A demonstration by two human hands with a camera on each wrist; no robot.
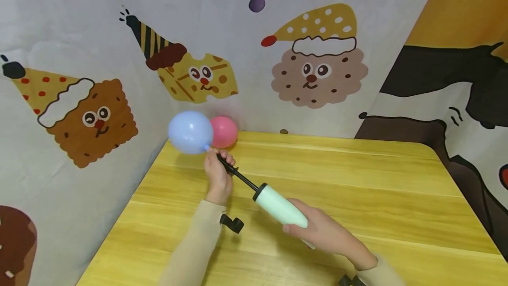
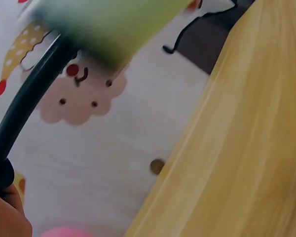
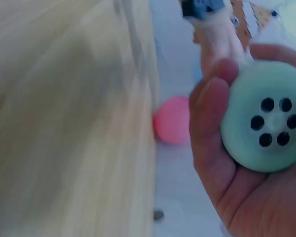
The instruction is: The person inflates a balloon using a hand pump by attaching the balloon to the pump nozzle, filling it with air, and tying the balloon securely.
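Observation:
A partly filled blue balloon (image 1: 190, 132) sits on the nozzle end of a hand pump with a mint-green barrel (image 1: 281, 206) and a black rod (image 1: 247, 179). My left hand (image 1: 218, 175) pinches the balloon's neck and grips the pump's black front end. Around the green barrel curl the fingers of my right hand (image 1: 323, 231). In the right wrist view the barrel's round end cap (image 3: 266, 118), with several dark holes, shows within that hand. The left wrist view shows the black rod (image 2: 29, 98) drawn out of the blurred barrel, and only part of the left hand (image 2: 7, 217).
A pink balloon (image 1: 224, 131) rests at the table's far left corner, behind the blue one. The wooden table (image 1: 357, 180) meets a cloth backdrop (image 1: 254, 114) printed with cartoon biscuits. Black wrist mounts (image 1: 232, 223) sit on both forearms.

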